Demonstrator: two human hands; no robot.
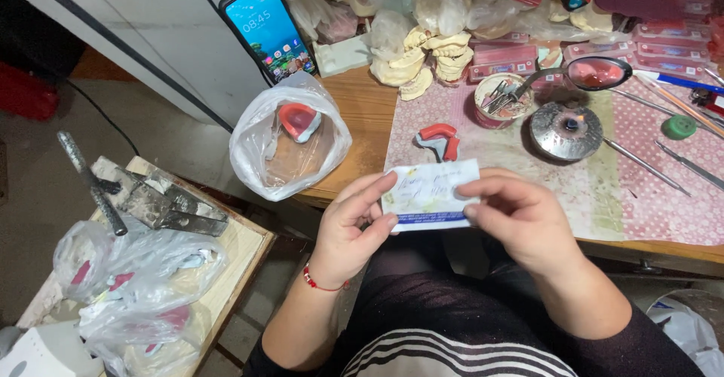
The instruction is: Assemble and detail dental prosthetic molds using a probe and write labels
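The paper slip [430,194] is held in the air just off the near edge of the tabletop [362,113], above the person's lap. Its long axis runs left to right, roughly parallel to that edge, with the right end tilted slightly up. The handwritten face points up toward the camera.

The left hand [351,230] grips the slip's left end, fingers closed on it with the thumb on top. The right hand [520,222] grips the right end, fingers closed on the paper, thumb and forefinger pinching the upper face.

On the tabletop just beyond the slip lies a red wax bite rim [440,140] on a patterned mat [648,188]. Left of it, at the near left corner, a clear plastic bag [290,136] holds a red-and-white dental piece. Farther back stand a small cup of instruments [501,99], a round metal dish [566,130], plaster dental casts [422,60] and a propped smartphone [268,29]. Nothing lies between the hands and the tabletop edge.
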